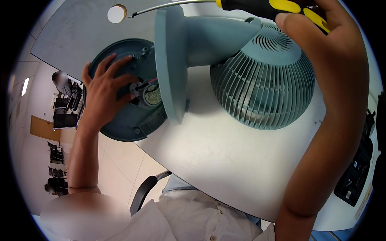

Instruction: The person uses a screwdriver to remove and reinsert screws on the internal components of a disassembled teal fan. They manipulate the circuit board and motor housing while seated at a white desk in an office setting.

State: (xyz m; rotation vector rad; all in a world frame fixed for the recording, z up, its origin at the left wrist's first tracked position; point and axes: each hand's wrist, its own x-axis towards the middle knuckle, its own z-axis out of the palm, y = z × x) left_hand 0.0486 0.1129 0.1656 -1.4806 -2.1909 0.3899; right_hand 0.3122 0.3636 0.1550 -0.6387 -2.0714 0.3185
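My left hand [101, 90] reaches over a round blue-green base cover [120, 130], its thumb and index finger at the edge of a small round motor [153, 94] and the other fingers spread. A red wire and a dark wire run by the motor. My right hand [321, 28] is closed around the black and yellow handle of a screwdriver [257, 7]. Its long shaft points left, with a small dark piece at the tip that I cannot make out. Between my hands a blue-green fan lies on its side, with its flat base [169, 64] upright and its round grille [263, 88] on the table.
Near the screwdriver tip is a round white-topped object [116, 14] with a brown side. The white table [225, 156] has a curved near edge; the base cover overhangs its left side. A black case [354, 176] lies at right. A chair armrest [144, 193] and seated people are beyond the table.
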